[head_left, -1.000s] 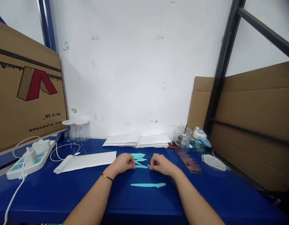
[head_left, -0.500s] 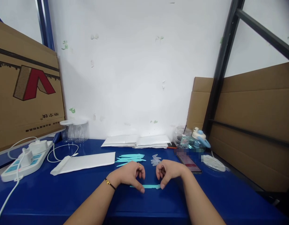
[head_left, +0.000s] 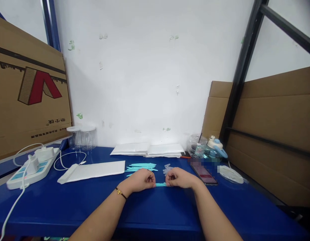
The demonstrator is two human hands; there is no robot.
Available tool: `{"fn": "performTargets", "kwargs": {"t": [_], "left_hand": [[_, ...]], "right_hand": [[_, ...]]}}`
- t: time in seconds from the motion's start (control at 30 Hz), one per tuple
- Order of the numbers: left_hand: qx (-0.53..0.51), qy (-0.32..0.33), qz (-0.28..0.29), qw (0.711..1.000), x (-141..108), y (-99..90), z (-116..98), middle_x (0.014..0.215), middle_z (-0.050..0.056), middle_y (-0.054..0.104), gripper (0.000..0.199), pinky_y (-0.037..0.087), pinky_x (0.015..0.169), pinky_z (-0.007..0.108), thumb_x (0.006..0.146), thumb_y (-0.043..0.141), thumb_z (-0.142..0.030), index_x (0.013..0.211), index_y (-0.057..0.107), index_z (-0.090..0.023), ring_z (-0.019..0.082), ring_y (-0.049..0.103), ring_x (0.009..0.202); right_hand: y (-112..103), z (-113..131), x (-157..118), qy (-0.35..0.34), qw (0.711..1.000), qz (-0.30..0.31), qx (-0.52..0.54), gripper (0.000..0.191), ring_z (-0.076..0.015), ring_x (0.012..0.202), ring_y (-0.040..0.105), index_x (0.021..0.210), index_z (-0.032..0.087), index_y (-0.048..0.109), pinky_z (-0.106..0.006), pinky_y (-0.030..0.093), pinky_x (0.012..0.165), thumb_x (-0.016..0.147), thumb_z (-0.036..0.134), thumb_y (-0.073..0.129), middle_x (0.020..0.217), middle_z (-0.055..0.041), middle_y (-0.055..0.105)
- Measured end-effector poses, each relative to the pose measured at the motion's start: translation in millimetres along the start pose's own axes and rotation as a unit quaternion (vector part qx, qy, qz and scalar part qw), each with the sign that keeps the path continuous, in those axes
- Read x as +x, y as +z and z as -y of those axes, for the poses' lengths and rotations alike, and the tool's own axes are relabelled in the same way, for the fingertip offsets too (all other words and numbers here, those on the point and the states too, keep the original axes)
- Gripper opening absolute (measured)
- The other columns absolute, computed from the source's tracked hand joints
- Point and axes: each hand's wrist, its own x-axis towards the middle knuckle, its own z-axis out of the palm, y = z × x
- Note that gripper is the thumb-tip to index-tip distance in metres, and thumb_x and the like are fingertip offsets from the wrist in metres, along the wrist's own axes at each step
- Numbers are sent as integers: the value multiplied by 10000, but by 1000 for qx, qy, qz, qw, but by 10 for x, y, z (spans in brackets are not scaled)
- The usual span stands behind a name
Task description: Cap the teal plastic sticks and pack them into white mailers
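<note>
So the stick (head_left: 160, 184) is up off the near part of the table (head_left: 155, 211) now, pinched between both hands. Left hand (head_left: 143, 180) grips one end, right hand (head_left: 178, 177) the other (half a second back it lay under them). Teal pile (head_left: 141, 168) sits just beyond the left hand, clear bits (head_left: 167, 168) beyond the right.

Using the bracelet (head_left: 120, 193) on my left wrist as ref: I'm pinching with left hand (head_left: 141, 180), just beyond and right of it, knuckles up, fingers curling, ring (head_left: 150, 172) showing. Right hand (head_left: 178, 177) is pinching farther right, facing left. Left forearm (head_left: 102, 212) is sloping down-left from it; right forearm (head_left: 212, 207), well right, is angling inward.
</note>
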Motion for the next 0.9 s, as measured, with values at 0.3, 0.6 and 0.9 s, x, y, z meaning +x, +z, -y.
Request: {"fn": "performTargets", "kwargs": {"t": [0.3, 0.6, 0.9], "left_hand": [[-62, -50, -45, 996, -51, -149, 290, 729, 14, 629, 215, 394, 564, 202, 749, 505, -344, 776, 630, -170, 134, 550, 649], [-69, -56, 3, 996, -77, -121, 283, 716, 8, 639, 182, 391, 544, 197, 697, 548, -303, 763, 647, -166, 128, 551, 633], [-46, -60, 0, 997, -74, -116, 252, 727, 8, 638, 192, 389, 532, 192, 700, 567, -329, 780, 641, -171, 126, 548, 632]], "right_hand": [[-189, -380, -116, 113, 981, -155, -36, 76, -158, 642, 595, 673, 145, 667, -217, 418, 561, 667, 185, 602, 690, -42, 686], [-56, -342, 21, 32, 991, -127, -34, 127, -134, 651, 561, 754, 172, 696, -210, 413, 576, 653, 139, 628, 742, -14, 642], [38, -214, 91, 35, 997, -67, -4, 82, -114, 551, 541, 715, 164, 694, -186, 350, 475, 657, 214, 666, 613, 8, 640]]}}
